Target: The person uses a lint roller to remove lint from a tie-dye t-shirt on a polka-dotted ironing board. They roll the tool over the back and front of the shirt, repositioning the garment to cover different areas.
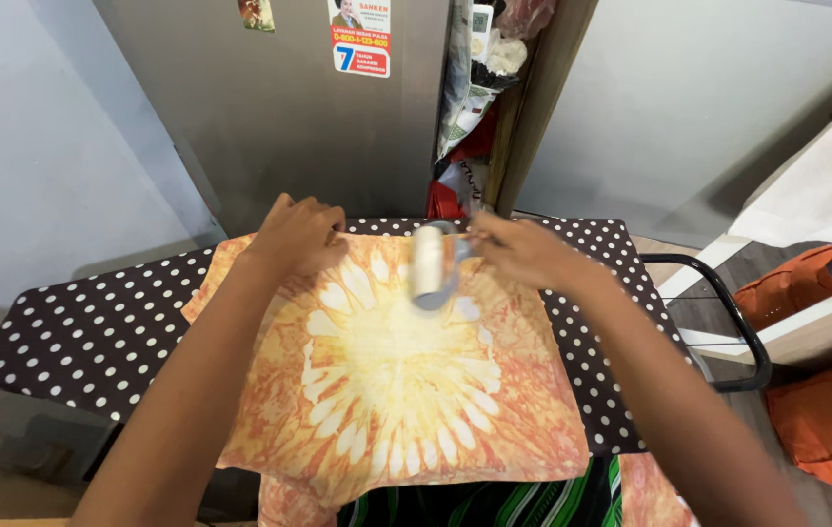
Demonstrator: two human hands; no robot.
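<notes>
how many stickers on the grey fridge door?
2: a small sticker at the top edge, cut off by the frame, and a larger red-and-white sticker to its right. More may sit above the frame.

Two bare hands over board: left hand [297, 234], right hand [523, 252].
One lint roller [428, 263], blurred, at right hand.
One orange-yellow tie-dye cloth [406, 381] with pale petal burst.
One ironing board [94, 332], black cover, white dots; one black metal loop [743, 337] at its right end.
One grey fridge [279, 107]; two stickers [358, 37] on door.
One green-striped fabric [494, 503] at bottom edge.
Orange fabric items [826, 429] on floor at right: at least two, exact count unclear.
</notes>
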